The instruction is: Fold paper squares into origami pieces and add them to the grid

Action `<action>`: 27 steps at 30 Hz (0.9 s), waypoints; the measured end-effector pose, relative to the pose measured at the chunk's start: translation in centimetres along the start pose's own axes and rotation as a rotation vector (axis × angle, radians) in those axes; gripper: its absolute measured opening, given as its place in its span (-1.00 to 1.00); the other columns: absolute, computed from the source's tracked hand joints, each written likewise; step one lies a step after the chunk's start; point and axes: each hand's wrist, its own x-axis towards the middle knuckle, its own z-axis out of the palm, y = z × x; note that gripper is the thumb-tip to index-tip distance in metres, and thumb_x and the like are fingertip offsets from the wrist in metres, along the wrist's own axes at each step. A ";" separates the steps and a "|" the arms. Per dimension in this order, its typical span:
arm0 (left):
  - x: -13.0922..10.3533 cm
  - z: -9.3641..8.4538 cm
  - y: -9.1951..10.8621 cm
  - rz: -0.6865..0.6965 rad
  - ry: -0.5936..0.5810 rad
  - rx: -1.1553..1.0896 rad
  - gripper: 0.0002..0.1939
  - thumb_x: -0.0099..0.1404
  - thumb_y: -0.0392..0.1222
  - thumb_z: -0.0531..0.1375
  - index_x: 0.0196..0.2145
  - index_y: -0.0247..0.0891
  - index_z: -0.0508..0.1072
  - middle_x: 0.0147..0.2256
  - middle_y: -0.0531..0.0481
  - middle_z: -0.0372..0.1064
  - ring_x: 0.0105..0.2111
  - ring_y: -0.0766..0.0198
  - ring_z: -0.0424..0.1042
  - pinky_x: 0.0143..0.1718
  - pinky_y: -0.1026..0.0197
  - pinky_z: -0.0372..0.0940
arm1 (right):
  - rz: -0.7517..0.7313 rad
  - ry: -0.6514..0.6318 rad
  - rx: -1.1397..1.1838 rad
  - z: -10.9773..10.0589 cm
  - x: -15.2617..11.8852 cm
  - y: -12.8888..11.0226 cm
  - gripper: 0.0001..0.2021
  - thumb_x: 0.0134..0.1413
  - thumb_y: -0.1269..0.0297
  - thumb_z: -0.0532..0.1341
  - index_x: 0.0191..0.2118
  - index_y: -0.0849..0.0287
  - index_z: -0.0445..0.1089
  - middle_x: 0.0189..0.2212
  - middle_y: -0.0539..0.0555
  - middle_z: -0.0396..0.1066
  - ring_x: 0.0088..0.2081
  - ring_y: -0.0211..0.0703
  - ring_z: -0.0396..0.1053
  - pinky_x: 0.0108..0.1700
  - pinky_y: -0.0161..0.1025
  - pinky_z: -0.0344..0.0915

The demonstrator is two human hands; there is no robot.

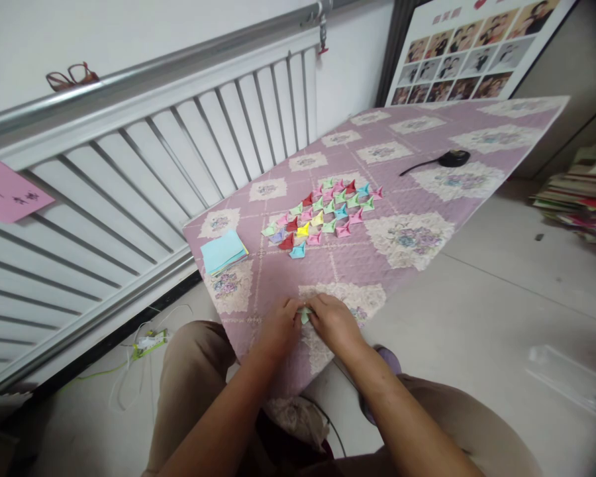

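On my feed, the green paper (305, 315) sits low over the near part of the tabletop (278, 281), between the left hand (281, 328) and the right hand (335, 324). I see both hands nearly closed, thumbs and fingers drawn in on it from either side; exactly which fingertips press I cannot tell. I'd judge it very light and thin, stiffer along any folds but easy to crease or tear, so I'd take it by opposite edges with a soft pinch. The folded shapes (302, 230) lie beyond, grouped in several colours; they look easily crushed or nudged, and I'd lift one by its thicker body. The paper stack (223, 252), blue on top, lies to the left; its sheets may slip apart. The pink note (14, 192) at far left carries handwriting, perhaps "361" plus characters I can't read. The photo board (464, 56) has blurred characters beside a red heart. I can read no brand.
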 end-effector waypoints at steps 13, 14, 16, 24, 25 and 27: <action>-0.7 -0.1 -1.8 0.149 0.007 0.185 -0.82 0.33 -0.35 0.06 -0.23 -0.25 0.46 -0.25 -0.05 0.38 -0.20 0.22 0.35 -0.09 0.16 0.29 | -0.172 0.063 0.047 0.9 -1.0 0.7 -0.85 0.14 0.41 0.18 -0.18 0.15 0.45 -0.28 0.11 0.40 -0.20 -0.11 0.32 -0.14 -0.20 0.22; -0.7 -0.1 -2.0 0.155 0.005 0.220 -0.82 0.33 -0.35 0.06 -0.24 -0.25 0.45 -0.25 -0.05 0.38 -0.20 0.22 0.35 -0.09 0.15 0.30 | -0.174 0.062 0.039 0.8 -1.1 0.7 -0.85 0.14 0.40 0.18 -0.18 0.14 0.45 -0.27 0.11 0.40 -0.19 -0.10 0.32 -0.13 -0.20 0.22; -0.8 -0.1 -2.2 0.167 0.001 0.277 -0.82 0.33 -0.35 0.06 -0.23 -0.24 0.45 -0.24 -0.06 0.38 -0.19 0.21 0.36 -0.10 0.14 0.31 | -0.170 0.053 0.018 0.6 -1.3 0.5 -0.85 0.15 0.39 0.17 -0.18 0.13 0.46 -0.27 0.11 0.40 -0.19 -0.09 0.32 -0.14 -0.19 0.21; -2.5 -0.4 -2.2 0.289 -0.033 0.375 -0.66 0.33 -0.38 0.03 0.03 -0.25 0.36 0.02 -0.13 0.33 0.02 0.17 0.30 0.08 0.08 0.24 | -0.142 -0.003 -0.043 -0.1 -1.6 -0.5 -0.85 0.17 0.38 0.15 -0.20 0.13 0.45 -0.25 0.12 0.40 -0.16 -0.07 0.30 -0.12 -0.18 0.18; -2.8 -0.4 -2.2 0.311 -0.050 0.391 -0.64 0.33 -0.38 0.02 0.06 -0.26 0.34 0.05 -0.14 0.31 0.05 0.16 0.29 0.11 0.07 0.22 | -0.138 -0.013 -0.049 -0.2 -1.7 -0.5 -0.85 0.18 0.37 0.15 -0.19 0.13 0.45 -0.24 0.12 0.40 -0.15 -0.07 0.30 -0.11 -0.18 0.17; -3.4 -0.4 -2.2 0.333 -0.083 0.422 -0.59 0.34 -0.37 0.01 0.13 -0.25 0.28 0.09 -0.13 0.29 0.08 0.16 0.26 0.13 0.06 0.19 | -0.129 -0.028 -0.060 -0.2 -1.8 -0.7 -0.85 0.20 0.36 0.14 -0.19 0.13 0.45 -0.24 0.11 0.40 -0.16 -0.07 0.29 -0.11 -0.18 0.16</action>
